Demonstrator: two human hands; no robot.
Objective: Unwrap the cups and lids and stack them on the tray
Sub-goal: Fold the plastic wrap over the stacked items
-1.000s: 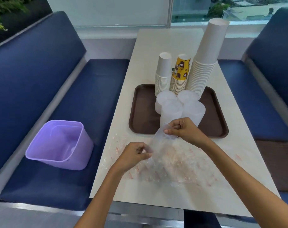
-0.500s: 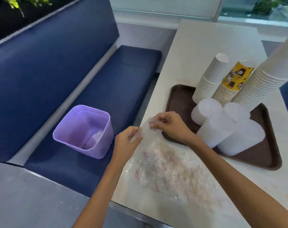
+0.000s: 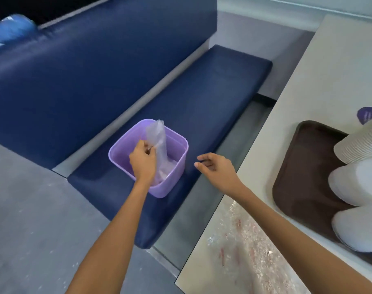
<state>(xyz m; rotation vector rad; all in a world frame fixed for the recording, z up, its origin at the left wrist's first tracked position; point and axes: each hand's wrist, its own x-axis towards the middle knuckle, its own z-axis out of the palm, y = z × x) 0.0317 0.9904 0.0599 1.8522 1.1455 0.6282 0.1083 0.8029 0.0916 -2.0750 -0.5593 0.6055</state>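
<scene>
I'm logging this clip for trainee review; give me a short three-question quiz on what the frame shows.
1. True or false: the left hand holds the clear plastic wrapper over the square lilac plastic bin.
2. Where does the bin sit? A) on the beige table B) on the dark blue bench seat C) on the floor
3. What is the right hand holding?

Key: 1 true; 2 B; 3 nothing, it is open and empty.

Both my forearms bare to the elbow, no sleeves in view. My left hand (image 3: 143,159) & right hand (image 3: 216,167): no rings, watch or gloves.
</scene>
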